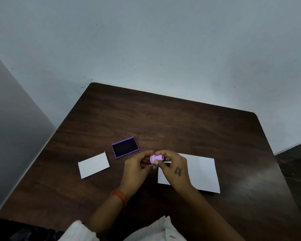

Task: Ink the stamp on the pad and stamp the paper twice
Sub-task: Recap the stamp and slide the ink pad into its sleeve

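A small light-purple stamp [156, 158] is held between both hands just above the table. My left hand [136, 168] pinches its left end, and my right hand [173, 166] grips its right end. The purple ink pad [125, 147] lies open to the upper left of the hands, its dark surface showing. A white sheet of paper [202, 173] lies flat under and to the right of my right hand, partly hidden by it.
A smaller white card [93, 165] lies left of the ink pad. Everything rests on a dark wooden table [181, 122] set against a pale wall, with its edges near at left and right.
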A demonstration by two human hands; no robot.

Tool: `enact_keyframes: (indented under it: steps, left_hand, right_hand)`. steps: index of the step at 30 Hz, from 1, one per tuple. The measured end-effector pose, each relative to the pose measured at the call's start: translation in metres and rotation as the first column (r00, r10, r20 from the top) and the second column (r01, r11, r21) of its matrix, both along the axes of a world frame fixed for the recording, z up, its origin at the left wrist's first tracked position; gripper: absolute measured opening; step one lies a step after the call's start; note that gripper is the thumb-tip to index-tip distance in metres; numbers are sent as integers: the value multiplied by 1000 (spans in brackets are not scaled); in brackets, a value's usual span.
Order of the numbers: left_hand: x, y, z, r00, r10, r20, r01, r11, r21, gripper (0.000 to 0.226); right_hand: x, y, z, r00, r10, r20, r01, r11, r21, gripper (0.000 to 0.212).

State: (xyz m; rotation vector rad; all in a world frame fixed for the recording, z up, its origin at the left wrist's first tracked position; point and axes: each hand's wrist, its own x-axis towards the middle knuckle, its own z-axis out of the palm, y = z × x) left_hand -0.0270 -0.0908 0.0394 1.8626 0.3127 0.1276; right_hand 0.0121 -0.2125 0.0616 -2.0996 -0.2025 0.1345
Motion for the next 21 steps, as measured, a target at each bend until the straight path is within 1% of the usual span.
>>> enact_keyframes:
  steps: [3, 6, 10, 14, 16, 19, 21]
  left_hand:
    - [-1, 1, 3, 1000, -2, -4, 2, 1000, 22, 42]
    - [-1, 3, 6, 1000, -7, 10, 7, 999, 49, 39]
    - [-1, 5, 13, 1000, -8, 26, 8, 1000, 14, 31]
    - [1, 7, 15, 1000, -9, 20, 9, 1000, 6, 29]
    - [1, 8, 16, 1000, -24, 18, 23, 1000, 6, 27]
    - [-1, 8, 17, 999, -38, 34, 38, 999, -8, 18]
    - [-2, 8, 17, 999, -31, 40, 32, 999, -16, 16]
  right_hand:
    - [3, -3, 0, 999, 3, -54, -2, 1000, 26, 16]
    - [5, -5, -1, 997, 21, -69, -19, 1000, 19, 18]
    - [10, -6, -2, 983, 39, -179, -25, 996, 81, 19]
    - [9, -10, -2, 989, 61, -135, -46, 992, 113, 26]
    - [10, -11, -3, 991, 73, -110, -59, 991, 124, 25]
    - [12, -11, -4, 986, 73, -149, -59, 994, 94, 20]
    - [13, -12, -4, 983, 81, -164, -67, 994, 89, 23]
